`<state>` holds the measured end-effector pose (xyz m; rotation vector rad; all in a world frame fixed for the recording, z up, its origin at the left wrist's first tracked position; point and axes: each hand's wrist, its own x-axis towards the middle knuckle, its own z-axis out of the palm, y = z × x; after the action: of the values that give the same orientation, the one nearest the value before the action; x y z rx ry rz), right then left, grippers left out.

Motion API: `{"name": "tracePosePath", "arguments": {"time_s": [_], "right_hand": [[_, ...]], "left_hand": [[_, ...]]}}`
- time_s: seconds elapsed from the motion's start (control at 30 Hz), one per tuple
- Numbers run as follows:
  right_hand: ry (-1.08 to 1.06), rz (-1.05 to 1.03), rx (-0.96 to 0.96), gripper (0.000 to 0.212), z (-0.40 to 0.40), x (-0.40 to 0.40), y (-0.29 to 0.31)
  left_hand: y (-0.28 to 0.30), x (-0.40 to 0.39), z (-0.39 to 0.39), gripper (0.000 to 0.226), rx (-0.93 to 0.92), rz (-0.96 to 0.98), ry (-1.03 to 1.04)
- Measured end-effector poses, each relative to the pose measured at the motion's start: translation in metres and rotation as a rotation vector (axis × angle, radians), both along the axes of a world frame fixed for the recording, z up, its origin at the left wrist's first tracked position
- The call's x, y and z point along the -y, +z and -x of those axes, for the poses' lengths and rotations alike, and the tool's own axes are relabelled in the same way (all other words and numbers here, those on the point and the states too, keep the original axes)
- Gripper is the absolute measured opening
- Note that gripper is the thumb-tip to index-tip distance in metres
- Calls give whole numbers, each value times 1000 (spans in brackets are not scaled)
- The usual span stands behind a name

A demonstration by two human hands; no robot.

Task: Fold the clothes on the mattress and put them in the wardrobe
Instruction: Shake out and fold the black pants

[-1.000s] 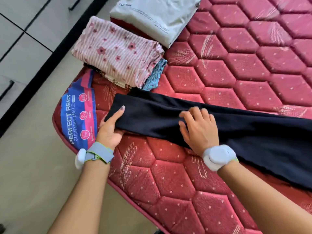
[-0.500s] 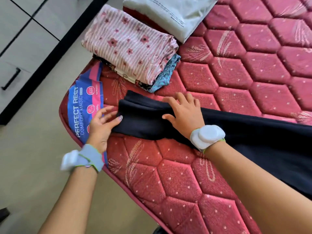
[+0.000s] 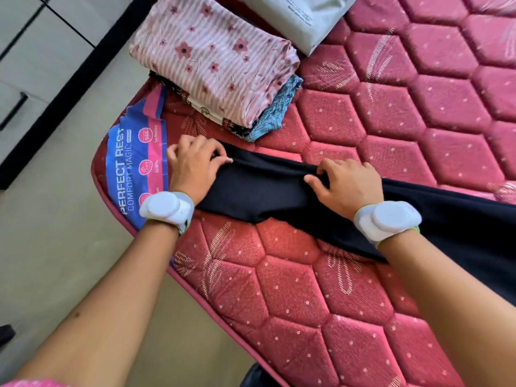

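A long dark navy garment [image 3: 268,191] lies stretched across the red quilted mattress [image 3: 377,115], running off to the right. My left hand [image 3: 192,163] grips its left end near the mattress corner, fingers curled over the far edge. My right hand [image 3: 346,185] pinches the far edge of the same garment further right, thumb and fingers bunching the cloth. Behind them sits a stack of folded clothes [image 3: 215,62], pink striped with flowers on top, patterned and blue pieces beneath.
A grey folded piece [image 3: 304,15] over something red lies at the back. The mattress label [image 3: 134,174] marks the near-left corner, which hangs over a beige floor [image 3: 50,247]. Grey wardrobe doors with dark handles [image 3: 25,51] stand at the far left.
My left hand moved from the near side of the garment's end up onto its far edge and took hold. My right hand slid right along the far edge and now pinches the cloth.
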<state>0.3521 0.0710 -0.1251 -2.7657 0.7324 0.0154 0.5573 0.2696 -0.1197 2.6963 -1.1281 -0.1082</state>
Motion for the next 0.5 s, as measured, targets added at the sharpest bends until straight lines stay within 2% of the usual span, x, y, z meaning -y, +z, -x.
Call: {"name": "tracePosePath", "arguments": {"time_s": [0.1, 0.23, 0.33, 0.4, 0.5], "right_hand": [[-55, -61, 84, 35, 0, 13, -5], [-76, 171, 46, 41, 2, 7, -23], [-270, 212, 109, 32, 11, -5, -21], [-341, 227, 223, 24, 23, -18, -20], [-213, 196, 258, 20, 46, -41, -25]], "left_hand": [[3, 12, -6, 33, -15, 74, 48], [-13, 19, 9, 59, -12, -130, 295], [-13, 15, 23, 73, -10, -141, 466], [-12, 12, 24, 77, -15, -213, 447], [-6, 12, 13, 69, -108, -161, 411]]}}
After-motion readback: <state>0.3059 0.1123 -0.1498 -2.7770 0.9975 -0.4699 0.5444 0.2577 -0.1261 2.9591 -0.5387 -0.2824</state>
